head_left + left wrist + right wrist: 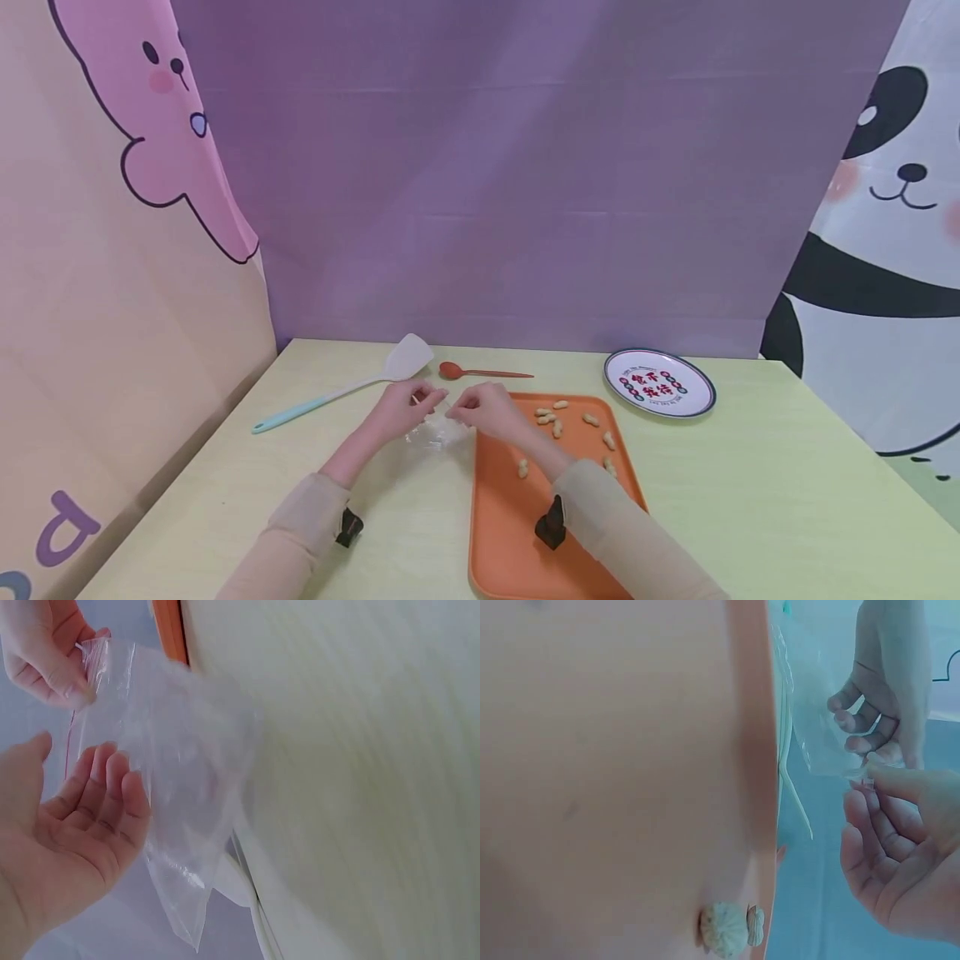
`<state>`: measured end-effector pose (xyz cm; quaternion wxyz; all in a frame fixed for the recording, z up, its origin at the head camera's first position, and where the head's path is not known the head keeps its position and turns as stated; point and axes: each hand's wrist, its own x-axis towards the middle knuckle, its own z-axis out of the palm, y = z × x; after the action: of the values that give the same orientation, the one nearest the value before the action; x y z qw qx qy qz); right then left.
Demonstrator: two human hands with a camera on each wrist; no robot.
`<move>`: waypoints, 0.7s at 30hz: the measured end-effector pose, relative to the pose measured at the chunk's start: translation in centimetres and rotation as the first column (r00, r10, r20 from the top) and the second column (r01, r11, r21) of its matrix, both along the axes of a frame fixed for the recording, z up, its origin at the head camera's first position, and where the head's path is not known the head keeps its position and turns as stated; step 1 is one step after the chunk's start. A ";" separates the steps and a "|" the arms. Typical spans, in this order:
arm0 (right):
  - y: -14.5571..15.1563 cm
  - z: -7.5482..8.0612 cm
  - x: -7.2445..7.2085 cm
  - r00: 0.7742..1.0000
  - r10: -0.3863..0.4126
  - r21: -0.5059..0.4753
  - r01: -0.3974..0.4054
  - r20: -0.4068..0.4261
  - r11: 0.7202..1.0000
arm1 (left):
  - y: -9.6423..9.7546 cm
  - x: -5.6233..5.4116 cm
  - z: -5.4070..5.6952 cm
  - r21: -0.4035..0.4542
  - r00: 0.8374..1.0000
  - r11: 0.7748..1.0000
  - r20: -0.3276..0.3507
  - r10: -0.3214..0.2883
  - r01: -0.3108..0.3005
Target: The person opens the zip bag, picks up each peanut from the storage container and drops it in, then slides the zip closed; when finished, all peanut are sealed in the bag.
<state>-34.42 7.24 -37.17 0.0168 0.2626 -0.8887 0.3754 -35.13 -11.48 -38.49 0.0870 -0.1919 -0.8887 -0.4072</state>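
Observation:
A clear plastic zip bag [195, 757] with a red line along its mouth hangs between the two hands. My right hand [487, 410] pinches one end of the mouth between thumb and fingers. In the left wrist view my left hand [82, 817] has its thumb apart from its loosely bent fingers, and its fingertips overlap the mouth edge of the bag. Both hands are above the table, left of the orange tray [510, 533]. Several unshelled peanuts [557, 428] lie on that tray, partly hidden by the right arm.
Behind the left hand lies a spatula [408, 358] with a white blade and light blue handle. A red-brown spoon [487, 373] rests at the back. At the back right stands a white plate [622, 390] with a dark rim and red lettering. A purple curtain [510, 183] borders the table's far edge.

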 end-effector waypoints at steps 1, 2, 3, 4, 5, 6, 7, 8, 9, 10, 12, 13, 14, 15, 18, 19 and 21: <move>0.0 0.1 0.0 1.000 0.000 -0.004 0.000 0.000 1.000 | 0.1 0.0 0.0 -0.002 1.000 1.000 0.000 -0.016 0.016; 0.1 0.1 0.1 1.000 0.000 -0.009 0.000 0.001 1.000 | 0.1 0.0 -0.1 -0.004 0.999 0.999 -0.008 -0.032 0.032; 0.1 0.2 0.1 1.000 0.000 -0.013 0.000 0.004 1.000 | 0.1 0.0 0.0 0.002 0.999 0.999 -0.008 -0.050 0.050; 0.1 0.2 0.2 1.000 0.000 -0.014 0.000 0.004 1.000 | 0.1 0.0 0.0 0.007 0.998 0.998 -0.007 -0.064 0.064; 0.2 0.2 0.2 1.000 0.001 -0.018 -0.001 0.007 1.000 | 0.1 -0.1 0.0 0.013 0.997 0.997 -0.008 -0.081 0.081; 0.2 0.3 0.2 1.000 0.005 -0.023 -0.005 0.008 1.000 | 0.0 0.0 0.0 0.022 0.995 0.995 -0.007 -0.097 0.098; 0.3 0.3 0.3 1.000 0.006 -0.027 -0.006 0.013 1.000 | 0.0 0.0 0.1 0.030 0.994 0.994 0.002 -0.109 0.109; 0.3 0.2 0.3 1.000 0.006 -0.033 -0.006 0.017 0.999 | -0.1 0.0 0.1 0.040 0.992 0.992 0.012 -0.122 0.121; 0.4 0.2 0.3 1.000 0.006 -0.038 -0.006 0.020 0.999 | -0.1 0.0 0.2 0.051 0.991 0.990 0.025 -0.130 0.129; 0.4 0.2 0.3 1.000 0.004 -0.047 -0.002 0.029 0.999 | -0.2 0.0 0.2 0.057 0.990 0.989 0.032 -0.139 0.137; 0.5 0.1 0.2 0.999 -0.003 -0.064 0.006 0.052 0.998 | -0.2 0.0 0.3 0.067 0.986 0.985 0.046 -0.159 0.156; 0.5 0.1 0.2 0.998 -0.009 -0.070 0.014 0.065 0.997 | -0.3 0.0 0.3 0.067 0.985 0.984 0.054 -0.167 0.163; 0.5 0.0 0.2 0.997 -0.013 -0.081 0.019 0.078 0.997 | -0.3 0.1 0.4 0.069 0.983 0.983 0.061 -0.173 0.169; 0.4 0.0 0.2 0.996 -0.016 -0.090 0.024 0.092 0.996 | -0.3 0.1 0.5 0.064 0.982 0.983 0.065 -0.177 0.173; 0.3 0.0 0.3 0.992 -0.026 -0.109 0.040 0.126 0.993 | -0.2 0.2 0.7 0.038 0.981 0.983 0.077 -0.180 0.177; 0.2 0.0 0.3 0.990 -0.032 -0.115 0.048 0.134 0.992 | -0.2 0.2 0.7 0.029 0.980 0.984 0.080 -0.180 0.178; 0.0 0.0 0.4 0.989 -0.047 -0.122 0.064 0.141 0.990 | -0.2 0.3 0.7 0.017 0.980 0.984 0.088 -0.177 0.177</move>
<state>-34.01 7.24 -37.15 -0.0176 0.2095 -0.8692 0.4475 -34.85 -11.72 -37.75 0.0114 -0.2514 -0.8693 -0.4255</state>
